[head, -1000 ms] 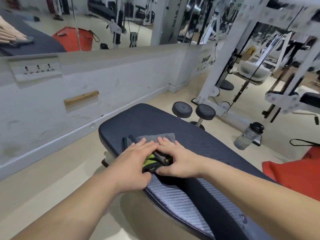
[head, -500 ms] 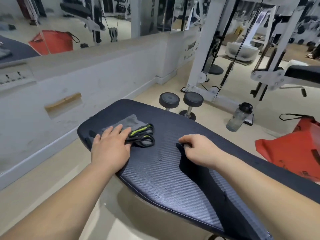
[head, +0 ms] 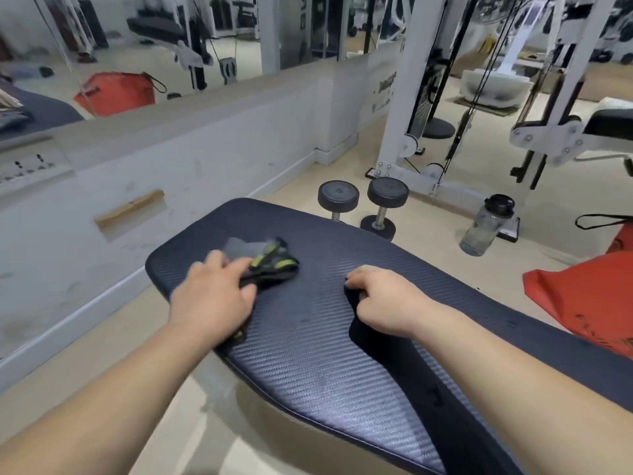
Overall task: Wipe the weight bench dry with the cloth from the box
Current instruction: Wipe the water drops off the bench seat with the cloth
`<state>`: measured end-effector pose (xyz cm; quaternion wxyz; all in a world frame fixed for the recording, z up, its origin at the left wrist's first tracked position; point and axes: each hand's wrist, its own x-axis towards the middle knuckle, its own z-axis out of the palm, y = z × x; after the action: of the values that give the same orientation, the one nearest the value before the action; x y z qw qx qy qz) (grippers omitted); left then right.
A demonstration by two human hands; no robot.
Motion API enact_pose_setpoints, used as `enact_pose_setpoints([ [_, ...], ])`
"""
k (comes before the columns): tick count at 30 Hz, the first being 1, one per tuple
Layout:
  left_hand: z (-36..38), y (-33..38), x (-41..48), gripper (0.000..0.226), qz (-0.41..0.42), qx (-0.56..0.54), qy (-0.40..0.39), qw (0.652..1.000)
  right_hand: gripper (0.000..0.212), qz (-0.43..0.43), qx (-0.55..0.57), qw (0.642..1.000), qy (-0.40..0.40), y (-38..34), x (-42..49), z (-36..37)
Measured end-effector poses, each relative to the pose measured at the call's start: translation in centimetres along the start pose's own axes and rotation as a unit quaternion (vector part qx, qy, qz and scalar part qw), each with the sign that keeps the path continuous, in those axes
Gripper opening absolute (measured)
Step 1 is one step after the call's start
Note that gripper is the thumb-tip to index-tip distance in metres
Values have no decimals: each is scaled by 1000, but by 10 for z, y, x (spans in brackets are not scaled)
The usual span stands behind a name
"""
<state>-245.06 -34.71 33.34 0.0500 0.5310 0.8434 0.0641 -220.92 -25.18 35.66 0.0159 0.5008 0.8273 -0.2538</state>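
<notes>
Two hands: now parted (wiping begins).
Left hand (head: 212, 299): flat-fingered on cloth (head: 239, 249), weight bench (head: 325, 341) end.
Right hand (head: 383, 296): curled, empty.

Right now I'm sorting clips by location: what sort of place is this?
Most likely a gym: a padded weight bench, two dumbbells on the floor, and a white cable machine behind them.

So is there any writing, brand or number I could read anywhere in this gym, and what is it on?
Nothing here reads clearly.
wall decal: dark lettering, too blurred to read.
red bag: dark print on its side, too blurred to read.
water bottle: no legible marks.
cloth and weight bench: no text visible.
</notes>
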Motion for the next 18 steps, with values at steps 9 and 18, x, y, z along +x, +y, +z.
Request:
enact_pose_setpoints([
  [9,0,53,-54,50,180,7,-39,983,47,0,-30,1000,9,-4,6,5],
  [18,-9,46,-71,44,99,51,-52,992,54,-7,-45,999,5,-4,4,9],
])
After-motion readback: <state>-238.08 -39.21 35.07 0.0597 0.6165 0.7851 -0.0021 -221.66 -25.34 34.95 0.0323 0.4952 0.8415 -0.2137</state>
